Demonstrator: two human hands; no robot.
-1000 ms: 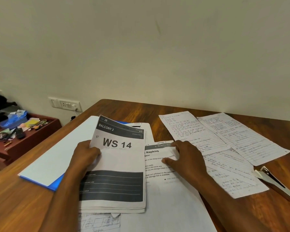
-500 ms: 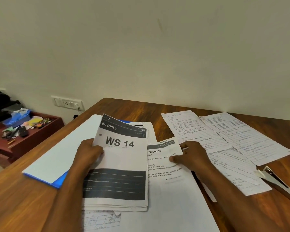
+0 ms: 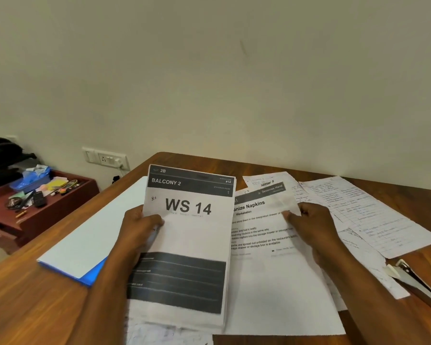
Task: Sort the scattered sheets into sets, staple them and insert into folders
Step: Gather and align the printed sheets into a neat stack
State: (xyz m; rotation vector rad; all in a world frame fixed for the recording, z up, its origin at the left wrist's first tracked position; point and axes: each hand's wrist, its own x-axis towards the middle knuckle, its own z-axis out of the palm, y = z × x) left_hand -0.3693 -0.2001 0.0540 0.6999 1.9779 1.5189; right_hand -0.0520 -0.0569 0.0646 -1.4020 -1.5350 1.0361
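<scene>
Paper stack [image 3: 184,245] w/ "WS 14" on top is held at its left edge by the left hand [image 3: 139,227], thumb on top, fingers curled under. Napkins sheet [image 3: 266,245] is pinched at its top right corner by the right hand [image 3: 309,225]. Blue folder [image 3: 92,245] lies on the table [image 3: 23,307] just left of the stack; white sheets are seen on it. Handwritten pages [image 3: 373,220] & stapler [image 3: 418,282] lie at right. Small stuff is kept in a red tray [image 3: 35,212] beside the table.

Dim even light, soft focus, wide-angle bending at edges
</scene>
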